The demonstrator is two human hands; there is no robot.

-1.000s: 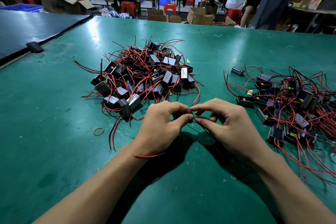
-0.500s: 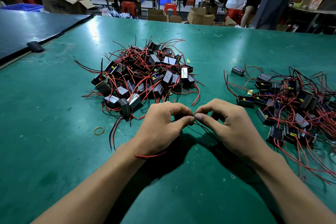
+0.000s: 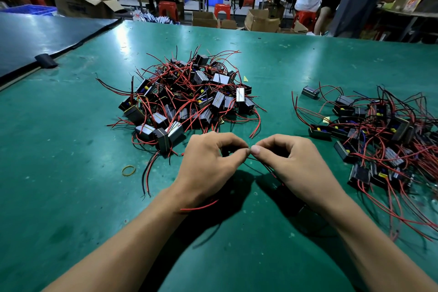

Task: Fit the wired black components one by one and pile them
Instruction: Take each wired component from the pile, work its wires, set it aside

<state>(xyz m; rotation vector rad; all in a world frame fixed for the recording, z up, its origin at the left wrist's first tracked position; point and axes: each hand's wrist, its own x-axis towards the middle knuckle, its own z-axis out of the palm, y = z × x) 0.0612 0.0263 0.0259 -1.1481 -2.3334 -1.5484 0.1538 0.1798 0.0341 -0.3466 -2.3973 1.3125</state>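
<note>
Your left hand point(image 3: 208, 168) and right hand point(image 3: 298, 166): each grip narrow, thumb and forefinger pinching a dark wire point(image 3: 266, 167) low over the near middle of the worktop point(image 3: 71, 149). Change noted: a second ago your fingertips stood slightly apart, now they touch, so by the look of it you are joining the wire ends and this piece is not ready to pile. Wired black components: tangled heap point(image 3: 189, 99) just beyond your left hand, looser spread point(image 3: 379, 130) to the right, apart from the grip; the held one's body is hidden, with a red lead point(image 3: 201, 206) under your left wrist.
</note>
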